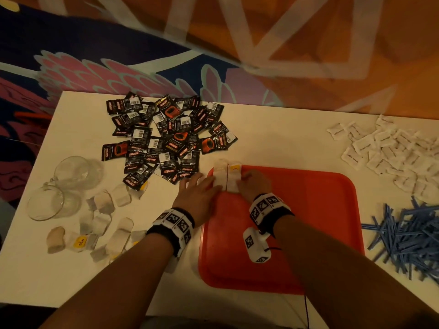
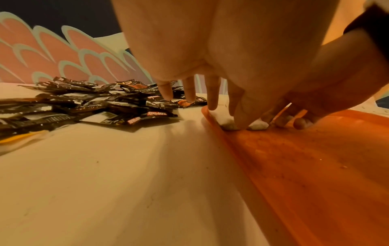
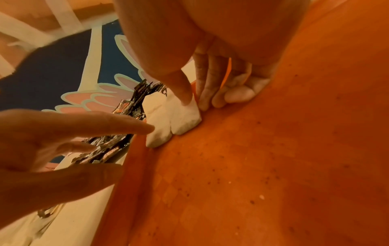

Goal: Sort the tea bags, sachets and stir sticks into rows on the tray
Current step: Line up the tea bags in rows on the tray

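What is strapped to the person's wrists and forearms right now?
Both forearms are bare, no sleeves. Each wrist carries a black band set with white square-marker tiles: left wristband, right wristband. A white marker-printed pod with a thin black cable hangs off the right one.

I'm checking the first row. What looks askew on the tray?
The two tea bags at the tray's far-left corner overhang its rim rather than lying fully inside. Both hands press on them.

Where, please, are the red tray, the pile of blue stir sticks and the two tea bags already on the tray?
red tray (image 1: 308, 233), head view, bare floor.
blue stir sticks (image 1: 408, 236), head view, middle of pile.
tea bags on the tray (image 3: 174, 116), right wrist view, right-hand bag's paper.
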Motion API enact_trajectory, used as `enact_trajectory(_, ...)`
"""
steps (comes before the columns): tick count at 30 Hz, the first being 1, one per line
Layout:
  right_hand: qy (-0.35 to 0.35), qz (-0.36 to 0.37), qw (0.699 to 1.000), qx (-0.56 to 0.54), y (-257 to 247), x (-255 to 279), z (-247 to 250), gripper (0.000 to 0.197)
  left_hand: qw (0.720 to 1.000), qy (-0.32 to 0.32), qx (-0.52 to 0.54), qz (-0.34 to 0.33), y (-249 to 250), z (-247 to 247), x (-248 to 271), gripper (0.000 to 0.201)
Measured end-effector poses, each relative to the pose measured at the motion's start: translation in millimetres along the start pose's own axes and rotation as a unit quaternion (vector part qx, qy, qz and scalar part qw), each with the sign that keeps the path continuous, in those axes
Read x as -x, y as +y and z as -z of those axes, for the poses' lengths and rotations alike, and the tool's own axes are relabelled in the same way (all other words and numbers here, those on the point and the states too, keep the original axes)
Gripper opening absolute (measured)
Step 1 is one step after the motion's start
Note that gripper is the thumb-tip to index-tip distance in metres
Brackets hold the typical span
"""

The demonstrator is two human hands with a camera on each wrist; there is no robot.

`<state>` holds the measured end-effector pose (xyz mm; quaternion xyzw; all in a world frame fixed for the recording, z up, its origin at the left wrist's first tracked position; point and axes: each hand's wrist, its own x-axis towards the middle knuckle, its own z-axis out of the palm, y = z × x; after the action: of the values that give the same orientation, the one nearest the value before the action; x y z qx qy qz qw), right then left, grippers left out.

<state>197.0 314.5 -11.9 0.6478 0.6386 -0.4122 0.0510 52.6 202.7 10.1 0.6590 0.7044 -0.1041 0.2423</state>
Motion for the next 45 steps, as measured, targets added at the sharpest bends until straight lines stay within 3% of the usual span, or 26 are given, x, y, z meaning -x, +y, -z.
enact_trajectory(2, -0.004, 0.003, 1.000, 0.008, -0.6, -1.2, -1.5, 0.003, 1.000, -0.014, -0.002, -0.001, -0.1, -0.4, -1.7, 0.062)
enact_trajectory(5, -0.004, 0.001, 1.000, 0.008, -0.9, -2.3, -1.4, 0.013, 1.000, -0.018, 0.009, 0.002, -1.8, -2.2, -3.4, 0.064)
enact_trajectory(11, 0.005, -0.013, 1.000, -0.011, 3.4, 0.5, 3.6, 0.017, 0.994, 0.048, 0.092, 0.035, -5.1, -3.2, 9.9, 0.056)
enact_trajectory(15, 0.015, -0.010, 1.000, -0.012, 1.8, 8.0, 2.9, 0.011, 0.983, 0.058, 0.143, 0.100, -16.9, -9.9, 32.9, 0.052)
enact_trajectory(20, -0.008, 0.017, 1.000, -0.005, -6.0, 24.2, -6.1, 0.022, 0.962, 0.079, 0.165, 0.203, -46.5, -28.6, 70.2, 0.058)
enact_trajectory(26, -0.047, 0.062, 0.997, -0.005, -19.2, 50.4, -30.0, 0.007, 0.908, 0.048, 0.160, 0.385, -81.3, -47.7, 127.0, 0.060)
enact_trajectory(29, -0.063, 0.084, 0.994, 0.019, -22.5, 62.7, -41.0, 0.007, 0.882, 0.021, 0.198, 0.427, -78.9, -62.7, 142.9, 0.059)
enact_trajectory(32, -0.079, 0.133, 0.985, 0.082, -27.3, 76.2, -50.3, 0.010, 0.877, 0.021, 0.218, 0.428, -69.0, -78.9, 146.4, 0.054)
enact_trajectory(36, -0.114, 0.133, 0.982, 0.071, -25.7, 89.7, -56.7, 0.008, 0.895, 0.072, 0.226, 0.378, -51.1, -89.8, 140.6, 0.039)
enact_trajectory(39, -0.127, 0.137, 0.980, 0.073, -20.6, 95.2, -56.9, 0.006, 0.895, 0.109, 0.227, 0.369, -44.8, -89.6, 143.3, 0.040)
enact_trajectory(41, -0.124, 0.139, 0.979, 0.084, -17.3, 98.4, -55.8, 0.004, 0.869, 0.141, 0.251, 0.402, -45.8, -89.5, 148.4, 0.049)
enact_trajectory(44, -0.122, 0.144, 0.978, 0.089, -13.0, 104.6, -54.8, 0.004, 0.803, 0.164, 0.331, 0.467, -50.9, -87.9, 150.1, 0.063)
enact_trajectory(45, -0.122, 0.142, 0.978, 0.090, -11.7, 106.9, -55.2, 0.005, 0.800, 0.150, 0.343, 0.469, -52.1, -86.8, 147.8, 0.069)
